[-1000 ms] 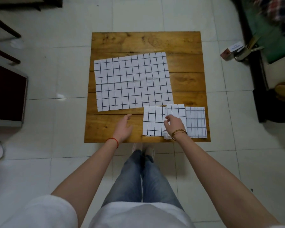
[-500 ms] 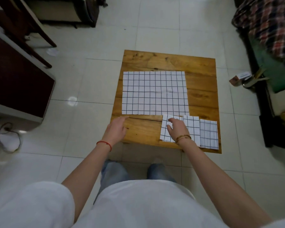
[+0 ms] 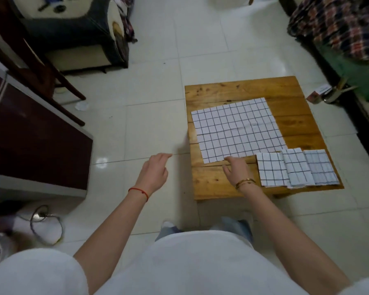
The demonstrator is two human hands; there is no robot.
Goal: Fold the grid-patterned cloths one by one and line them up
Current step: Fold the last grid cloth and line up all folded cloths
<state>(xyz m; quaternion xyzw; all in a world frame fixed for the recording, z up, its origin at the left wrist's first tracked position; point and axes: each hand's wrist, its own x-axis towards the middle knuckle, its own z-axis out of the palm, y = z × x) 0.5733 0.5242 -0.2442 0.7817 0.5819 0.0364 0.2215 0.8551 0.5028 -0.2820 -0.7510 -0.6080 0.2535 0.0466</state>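
Now your flat cloth lies spread on the bench, its near edge just beside three folded cloths lined along the front right. It looks thin, limp and light, so I'd pinch it at the near corners, not mid-sheet. Your right hand reaches at that near edge, fingers loose, gripping nothing; your left hand hovers relaxed over the floor.
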